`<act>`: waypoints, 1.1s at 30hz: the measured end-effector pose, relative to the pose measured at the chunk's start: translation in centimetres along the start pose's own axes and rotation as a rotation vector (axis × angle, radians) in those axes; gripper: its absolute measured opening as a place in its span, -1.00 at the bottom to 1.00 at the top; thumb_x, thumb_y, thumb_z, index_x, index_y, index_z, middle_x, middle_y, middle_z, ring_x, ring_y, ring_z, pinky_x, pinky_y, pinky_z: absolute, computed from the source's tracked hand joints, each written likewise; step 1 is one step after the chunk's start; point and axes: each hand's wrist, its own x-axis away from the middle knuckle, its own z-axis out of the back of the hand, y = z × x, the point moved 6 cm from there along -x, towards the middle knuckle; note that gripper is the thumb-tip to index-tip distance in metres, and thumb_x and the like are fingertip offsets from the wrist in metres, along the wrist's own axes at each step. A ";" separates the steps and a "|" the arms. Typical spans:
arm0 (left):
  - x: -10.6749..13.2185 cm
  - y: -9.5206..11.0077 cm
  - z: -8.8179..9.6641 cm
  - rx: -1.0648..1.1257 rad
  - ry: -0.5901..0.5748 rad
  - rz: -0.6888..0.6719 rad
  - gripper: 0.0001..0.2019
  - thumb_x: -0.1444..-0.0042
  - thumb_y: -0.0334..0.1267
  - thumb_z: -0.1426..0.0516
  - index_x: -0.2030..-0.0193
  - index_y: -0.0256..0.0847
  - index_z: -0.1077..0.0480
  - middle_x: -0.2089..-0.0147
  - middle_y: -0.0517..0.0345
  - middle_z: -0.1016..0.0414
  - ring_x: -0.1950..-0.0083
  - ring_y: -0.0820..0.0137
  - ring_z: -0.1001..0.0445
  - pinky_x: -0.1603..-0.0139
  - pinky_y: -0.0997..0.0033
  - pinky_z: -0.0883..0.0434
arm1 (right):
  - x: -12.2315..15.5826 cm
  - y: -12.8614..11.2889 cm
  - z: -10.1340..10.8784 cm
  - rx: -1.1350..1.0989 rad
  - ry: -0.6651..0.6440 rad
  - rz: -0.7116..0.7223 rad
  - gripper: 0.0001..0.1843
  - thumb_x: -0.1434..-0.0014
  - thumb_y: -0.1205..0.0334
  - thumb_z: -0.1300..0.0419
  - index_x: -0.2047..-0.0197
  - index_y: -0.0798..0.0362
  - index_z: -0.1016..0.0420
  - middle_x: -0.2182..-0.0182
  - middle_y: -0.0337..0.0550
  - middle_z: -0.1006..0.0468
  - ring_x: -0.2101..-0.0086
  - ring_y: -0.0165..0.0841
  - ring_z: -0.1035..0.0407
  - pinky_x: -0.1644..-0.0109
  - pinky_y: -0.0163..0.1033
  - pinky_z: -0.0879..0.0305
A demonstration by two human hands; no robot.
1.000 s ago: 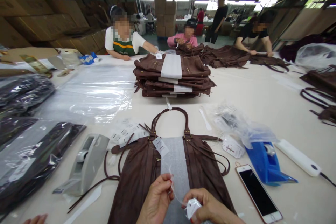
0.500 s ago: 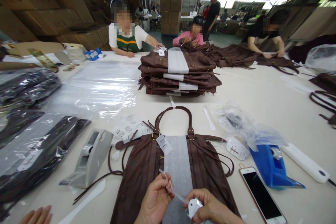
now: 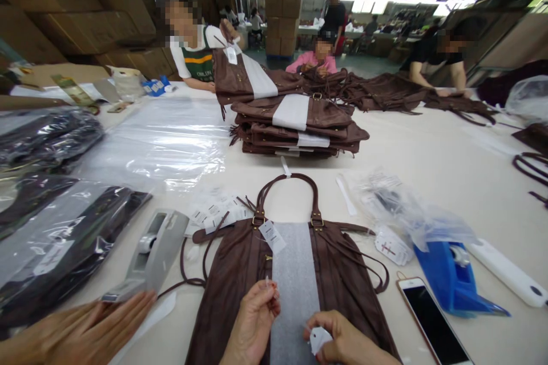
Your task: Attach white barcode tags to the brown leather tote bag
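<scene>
A brown handbag [image 3: 231,291] lies flat in front of me, with a grey-white paper strip [image 3: 295,274] down its middle and its looped handles pointing away. A printed tag [image 3: 273,236] hangs near the left handle ring. Over the bag, my left hand [image 3: 256,319] is closed in a pinch on a thin clear plastic strand [image 3: 268,281]; only its tip shows. My right hand [image 3: 346,339] grips a white hang tag [image 3: 320,340] above the lower part of the paper strip. The two hands are apart.
Another person's hands [image 3: 94,319] lie beside a grey tape dispenser [image 3: 156,251] at left. Loose tags [image 3: 218,211], a phone [image 3: 432,319] and a blue tape dispenser [image 3: 445,274] surround the bag. Stacked brown bags [image 3: 295,131] stand beyond; co-workers sit behind.
My hands hold nearly the same place; the strand no longer visibly stretches between them. Another person's hands have come in at left. The co-worker across has lifted the top bag off the stack.
</scene>
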 end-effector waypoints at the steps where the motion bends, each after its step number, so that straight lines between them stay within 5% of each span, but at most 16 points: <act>1: 0.0 0.3 -0.1 -0.082 -0.009 -0.042 -0.79 0.28 -0.30 -0.27 0.45 -0.28 -0.38 0.55 0.24 -0.34 0.49 0.56 -0.26 0.40 0.55 -0.20 | 0.2 -0.9 0.3 0.114 0.014 0.027 -0.58 0.29 0.38 -0.16 0.24 0.03 -0.46 0.41 -0.28 -0.44 0.42 -0.42 -0.28 0.35 -0.39 -0.17; 4: -0.1 1.4 -0.8 -0.398 -0.055 -0.157 -0.79 0.28 -0.24 -0.25 0.48 -0.33 -0.40 0.60 0.21 -0.36 0.53 0.56 -0.24 0.44 0.56 -0.15 | 0.5 -4.1 1.0 0.378 0.102 0.149 -0.35 0.24 0.23 -0.26 -0.02 -0.02 -0.33 0.01 -0.09 -0.33 0.03 -0.19 -0.18 -0.06 -0.17 -0.06; 7: -0.1 2.8 -2.1 -0.665 -0.135 -0.220 -0.81 0.25 -0.23 -0.21 0.48 -0.32 -0.42 0.55 0.18 -0.40 0.51 0.52 -0.26 0.45 0.54 -0.14 | -0.8 -6.9 0.8 0.250 0.157 0.295 -0.32 0.05 0.10 -0.18 -0.16 -0.02 -0.13 -0.10 -0.04 -0.20 -0.09 -0.21 -0.06 -0.16 -0.11 0.09; 11: -0.2 5.3 -3.4 -0.882 -0.186 -0.315 -0.84 0.20 -0.25 -0.12 0.47 -0.30 -0.42 0.49 0.16 -0.42 0.46 0.45 -0.31 0.41 0.50 -0.20 | -4.2 -8.7 -0.8 -0.206 0.096 0.424 -0.54 -0.02 0.03 -0.12 0.02 0.05 -0.30 0.32 -0.14 -0.46 0.28 -0.33 -0.34 0.17 -0.24 -0.22; 15: -1.5 7.3 -2.8 -1.022 -0.120 -0.363 -0.85 0.18 -0.28 -0.08 0.46 -0.28 -0.42 0.51 0.19 -0.40 0.47 0.46 -0.29 0.41 0.49 -0.20 | -6.8 -8.6 -0.9 -0.293 0.208 0.321 -0.62 -0.04 -0.06 -0.07 0.47 0.13 -0.37 0.69 -0.35 -0.17 0.64 -0.51 -0.08 0.53 -0.38 -0.03; 20: -5.4 9.9 -1.9 -1.096 -0.103 -0.461 -0.83 0.08 -0.29 -0.04 0.35 -0.25 -0.40 0.39 0.15 -0.43 0.34 0.41 -0.36 0.28 0.46 -0.28 | -8.6 -8.8 0.9 -0.240 0.381 0.287 -0.64 0.00 -0.02 -0.11 0.56 0.13 -0.34 0.68 -0.36 -0.10 0.60 -0.52 0.01 0.52 -0.38 0.09; 24: -9.6 13.7 -1.3 -1.377 0.208 -0.636 -0.79 0.00 -0.40 0.03 0.24 -0.26 -0.35 0.23 0.06 -0.38 0.19 0.40 -0.34 0.10 0.42 -0.25 | -10.2 -9.8 2.8 -0.119 0.522 0.289 -0.65 -0.04 -0.01 -0.05 0.51 0.12 -0.40 0.66 -0.33 -0.18 0.57 -0.48 -0.07 0.49 -0.37 0.04; 27: -13.0 14.8 -1.0 -1.475 0.294 -0.573 -0.81 0.03 -0.43 -0.01 0.25 -0.30 -0.36 0.25 0.00 -0.36 0.21 0.34 -0.34 0.11 0.35 -0.25 | -11.4 -11.4 3.7 0.028 0.613 0.310 -0.65 -0.09 0.02 0.00 0.46 0.09 -0.44 0.59 -0.26 -0.35 0.51 -0.42 -0.21 0.43 -0.35 -0.05; 33: -16.9 14.4 -0.3 -1.395 0.230 -0.454 -0.90 0.17 -0.47 -0.08 0.47 -0.25 -0.37 0.44 0.17 -0.35 0.34 0.44 -0.33 0.27 0.47 -0.25 | -14.5 -13.7 4.3 0.345 0.725 0.263 -0.71 -0.16 0.15 0.05 0.31 0.01 -0.49 0.41 -0.18 -0.54 0.37 -0.36 -0.39 0.31 -0.35 -0.13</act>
